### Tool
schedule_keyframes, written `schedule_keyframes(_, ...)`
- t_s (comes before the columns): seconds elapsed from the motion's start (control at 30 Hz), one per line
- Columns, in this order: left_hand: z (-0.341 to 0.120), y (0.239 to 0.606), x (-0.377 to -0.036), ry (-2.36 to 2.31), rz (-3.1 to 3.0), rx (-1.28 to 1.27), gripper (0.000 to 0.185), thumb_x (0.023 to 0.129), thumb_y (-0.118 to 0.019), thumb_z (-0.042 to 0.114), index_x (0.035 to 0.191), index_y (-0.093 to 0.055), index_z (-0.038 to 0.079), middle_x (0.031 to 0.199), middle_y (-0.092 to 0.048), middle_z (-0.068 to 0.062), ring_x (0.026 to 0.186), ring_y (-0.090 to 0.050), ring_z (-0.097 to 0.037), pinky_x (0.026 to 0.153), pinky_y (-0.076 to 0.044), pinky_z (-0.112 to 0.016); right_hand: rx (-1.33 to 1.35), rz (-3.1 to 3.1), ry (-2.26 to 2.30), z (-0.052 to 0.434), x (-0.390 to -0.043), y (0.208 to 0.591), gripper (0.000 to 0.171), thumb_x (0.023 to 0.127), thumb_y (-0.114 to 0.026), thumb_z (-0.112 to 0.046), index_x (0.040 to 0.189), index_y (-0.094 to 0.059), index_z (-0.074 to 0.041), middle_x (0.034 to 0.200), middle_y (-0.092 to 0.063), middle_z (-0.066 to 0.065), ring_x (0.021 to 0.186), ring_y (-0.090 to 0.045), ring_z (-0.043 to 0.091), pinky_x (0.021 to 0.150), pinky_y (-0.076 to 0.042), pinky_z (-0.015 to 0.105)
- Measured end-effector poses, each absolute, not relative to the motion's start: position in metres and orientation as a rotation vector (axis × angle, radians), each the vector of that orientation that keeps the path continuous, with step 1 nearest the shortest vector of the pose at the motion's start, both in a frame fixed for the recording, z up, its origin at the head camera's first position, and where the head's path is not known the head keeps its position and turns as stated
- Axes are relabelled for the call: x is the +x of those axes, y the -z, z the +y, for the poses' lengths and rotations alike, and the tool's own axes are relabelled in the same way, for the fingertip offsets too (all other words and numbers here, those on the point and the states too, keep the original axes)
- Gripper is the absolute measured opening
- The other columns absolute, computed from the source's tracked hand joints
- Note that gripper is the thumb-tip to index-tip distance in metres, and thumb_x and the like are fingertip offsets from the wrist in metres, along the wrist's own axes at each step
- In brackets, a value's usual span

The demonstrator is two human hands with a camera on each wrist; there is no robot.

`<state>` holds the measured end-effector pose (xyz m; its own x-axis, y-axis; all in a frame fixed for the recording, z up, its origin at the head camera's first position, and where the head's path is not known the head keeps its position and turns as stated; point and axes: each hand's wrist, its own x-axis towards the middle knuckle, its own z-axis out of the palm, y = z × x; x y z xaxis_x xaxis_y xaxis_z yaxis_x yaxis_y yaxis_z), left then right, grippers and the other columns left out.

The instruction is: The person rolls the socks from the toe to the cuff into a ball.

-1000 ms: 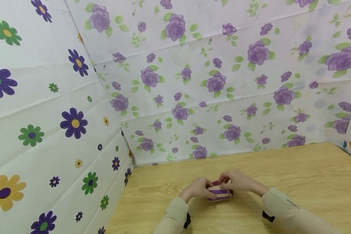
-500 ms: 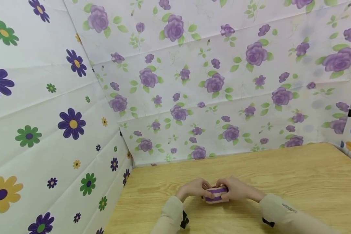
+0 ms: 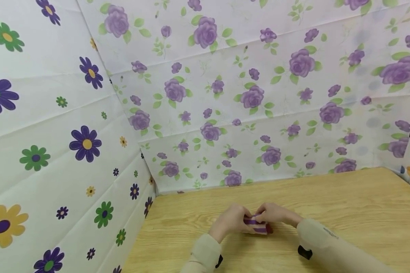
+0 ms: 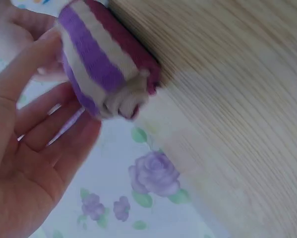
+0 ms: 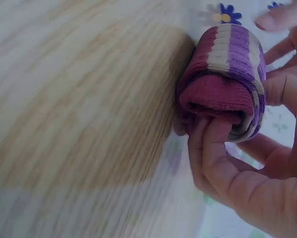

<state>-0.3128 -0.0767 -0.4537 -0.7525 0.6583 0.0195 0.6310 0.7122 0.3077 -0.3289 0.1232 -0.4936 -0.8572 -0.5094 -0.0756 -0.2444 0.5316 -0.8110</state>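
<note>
A rolled-up knitted sock (image 3: 260, 229), striped purple, cream and maroon, is held between both hands low over the table. My left hand (image 3: 232, 220) grips its left part; in the left wrist view the thumb lies along the striped side and the fingers are underneath, near a bunched cream end. My right hand (image 3: 275, 213) holds the other end. In the right wrist view, fingertips of the right hand (image 5: 252, 178) are tucked into the maroon fold of the sock (image 5: 220, 54), with the thumb on its outer side. The fingertips inside the fold are hidden.
A wood-grain table (image 3: 314, 204) lies under the hands. Behind it hangs a white sheet with purple roses (image 3: 210, 131), and a sheet with daisy-like flowers (image 3: 85, 144) hangs along the left.
Both hands have shifted their grip on the sock, and it has turned between them. Half a second ago both thumbs pressed its striped front; now the left hand covers more of it.
</note>
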Motion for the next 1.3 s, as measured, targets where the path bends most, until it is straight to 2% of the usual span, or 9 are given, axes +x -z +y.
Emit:
schedule_keyframes(0.13, -0.071, 0.457, -0.311, -0.222, 2.901, 1.039, 0.046, 0.070, -0.086, 0.031, 0.110, -0.071, 0.012, 0.101, -0.072, 0.003, 0.081, -0.062, -0.001, 0.069, -0.049, -0.013, -0.425, 2.314, 1.378, 0.122, -0.334, 0.496, 0.024, 0.087, -0.062, -0.019, 0.097, -0.073, 0.000, 0.084, -0.070, 0.003, 0.074, -0.060, 0.012, 0.065, -0.051, 0.025)
schedule_keyframes(0.33, -0.065, 0.466, -0.316, -0.070, 2.975, 1.032, 0.042, 0.067, -0.089, 0.025, 0.103, -0.071, 0.014, 0.095, -0.072, 0.006, 0.081, -0.063, -0.002, 0.072, -0.050, -0.015, -0.332, 2.364, 1.409, 0.122, -0.334, 0.496, 0.024, 0.089, -0.062, -0.020, 0.092, -0.073, 0.002, 0.076, -0.065, 0.001, 0.069, -0.055, 0.010, 0.061, -0.047, 0.022)
schedule_keyframes(0.43, -0.064, 0.471, -0.320, -0.122, 2.963, 1.011, 0.042, 0.066, -0.090, 0.020, 0.103, -0.072, 0.013, 0.094, -0.072, 0.005, 0.080, -0.062, -0.003, 0.074, -0.050, -0.015, -0.461, 2.577, 1.303, 0.121, -0.329, 0.492, 0.022, 0.089, -0.064, -0.019, 0.096, -0.073, -0.001, 0.087, -0.071, 0.005, 0.077, -0.060, 0.013, 0.066, -0.050, 0.028)
schedule_keyframes(0.57, -0.067, 0.474, -0.327, -0.252, 2.901, 1.002, 0.041, 0.065, -0.089, 0.015, 0.102, -0.072, 0.011, 0.092, -0.072, 0.005, 0.078, -0.061, -0.001, 0.073, -0.049, -0.014, -0.790, 2.750, 1.087, 0.117, -0.322, 0.487, 0.027, 0.089, -0.068, -0.025, 0.103, -0.070, -0.003, 0.095, -0.071, 0.008, 0.081, -0.064, 0.015, 0.069, -0.052, 0.031)
schedule_keyframes(0.73, -0.073, 0.473, -0.330, -0.448, 2.784, 0.920, 0.038, 0.068, -0.088, 0.017, 0.101, -0.072, 0.008, 0.087, -0.070, 0.004, 0.072, -0.058, -0.001, 0.067, -0.048, -0.016, -1.000, 2.794, 0.812, 0.108, -0.313, 0.487, 0.051, 0.074, -0.083, -0.029, 0.112, -0.062, -0.003, 0.096, -0.066, 0.003, 0.083, -0.059, 0.012, 0.072, -0.050, 0.029)
schedule_keyframes(0.87, -0.079, 0.472, -0.332, -0.561, 2.690, 0.879, 0.032, 0.072, -0.086, 0.018, 0.097, -0.072, 0.004, 0.081, -0.070, 0.002, 0.067, -0.058, -0.002, 0.064, -0.048, -0.016, -1.057, 2.844, 0.762, 0.104, -0.307, 0.490, 0.051, 0.069, -0.086, -0.020, 0.109, -0.062, -0.003, 0.096, -0.065, 0.002, 0.083, -0.058, 0.012, 0.072, -0.050, 0.030)
schedule_keyframes(1.0, -0.087, 0.473, -0.335, -0.693, 2.612, 0.866, 0.035, 0.077, -0.080, 0.020, 0.107, -0.070, 0.004, 0.091, -0.069, -0.001, 0.073, -0.058, -0.003, 0.068, -0.048, -0.018, -1.019, 2.753, 0.930, 0.108, -0.307, 0.491, 0.042, 0.071, -0.081, -0.020, 0.105, -0.064, -0.002, 0.092, -0.066, 0.001, 0.076, -0.056, 0.005, 0.065, -0.048, 0.023)
schedule_keyframes(1.13, -0.093, 0.471, -0.337, -1.002, 2.519, 0.781, 0.045, 0.083, -0.074, 0.021, 0.123, -0.062, 0.005, 0.105, -0.066, -0.007, 0.085, -0.058, -0.007, 0.072, -0.050, -0.023, -0.858, 2.514, 1.214, 0.118, -0.311, 0.488, 0.043, 0.076, -0.076, -0.022, 0.110, -0.064, 0.002, 0.088, -0.066, 0.004, 0.070, -0.059, 0.009, 0.058, -0.051, 0.026)
schedule_keyframes(1.3, -0.092, 0.469, -0.335, -1.566, 2.261, 0.566, 0.046, 0.088, -0.070, 0.030, 0.126, -0.059, 0.006, 0.107, -0.067, -0.007, 0.089, -0.064, -0.010, 0.078, -0.055, -0.028, -0.611, 2.200, 1.525, 0.129, -0.319, 0.484, 0.040, 0.087, -0.067, -0.026, 0.111, -0.063, 0.005, 0.088, -0.067, 0.007, 0.073, -0.062, 0.014, 0.069, -0.057, 0.036)
